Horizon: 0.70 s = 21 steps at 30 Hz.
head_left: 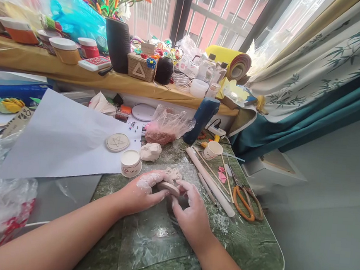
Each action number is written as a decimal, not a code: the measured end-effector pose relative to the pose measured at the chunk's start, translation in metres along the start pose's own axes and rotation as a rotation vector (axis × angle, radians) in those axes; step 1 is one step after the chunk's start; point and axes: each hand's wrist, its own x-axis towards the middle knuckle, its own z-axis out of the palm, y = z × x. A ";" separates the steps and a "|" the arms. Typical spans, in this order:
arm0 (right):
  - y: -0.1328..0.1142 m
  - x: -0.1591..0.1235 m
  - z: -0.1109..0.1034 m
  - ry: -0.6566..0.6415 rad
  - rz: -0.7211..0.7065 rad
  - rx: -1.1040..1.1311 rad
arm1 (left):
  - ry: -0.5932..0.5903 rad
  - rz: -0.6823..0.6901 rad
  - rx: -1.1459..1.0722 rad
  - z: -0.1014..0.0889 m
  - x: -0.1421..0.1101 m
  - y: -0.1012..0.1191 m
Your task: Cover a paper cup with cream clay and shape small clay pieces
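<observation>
Between my two hands, above a clear sheet (146, 240) on the green table, is a flat round disc of grey clay (168, 188). My left hand (146, 192) grips its left side, thumb below and fingers over the far edge; white residue covers its knuckles. My right hand (191, 208) pinches the disc's right edge between thumb and fingers. Just beyond the hands lie crumpled clay scraps (173, 173). A lump of white clay (151, 152) and a paper cup of white stuff (131, 163) sit behind my left hand. A clay disc with a star (117, 142) rests on white paper.
On the right lie a white rolling pin (210, 182), thin sticks, orange-handled scissors (245, 202) and a paper cup (213, 150). Farther back stand a dark blue bottle (201, 120) and a plastic bag of reddish-brown material (164, 129). White paper (64, 142) covers the left.
</observation>
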 end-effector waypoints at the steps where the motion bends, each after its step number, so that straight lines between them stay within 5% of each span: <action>1: 0.000 0.000 0.000 0.002 0.002 -0.002 | 0.002 -0.007 -0.004 0.000 0.000 0.000; 11: -0.004 0.002 -0.002 -0.041 -0.037 -0.028 | 0.012 -0.015 0.009 0.000 -0.001 -0.001; 14: -0.005 0.000 -0.003 0.055 -0.086 0.019 | 0.047 -0.052 0.006 0.000 -0.002 -0.002; 21: -0.002 0.001 0.000 0.043 0.038 0.005 | 0.042 -0.074 0.016 0.001 0.000 0.002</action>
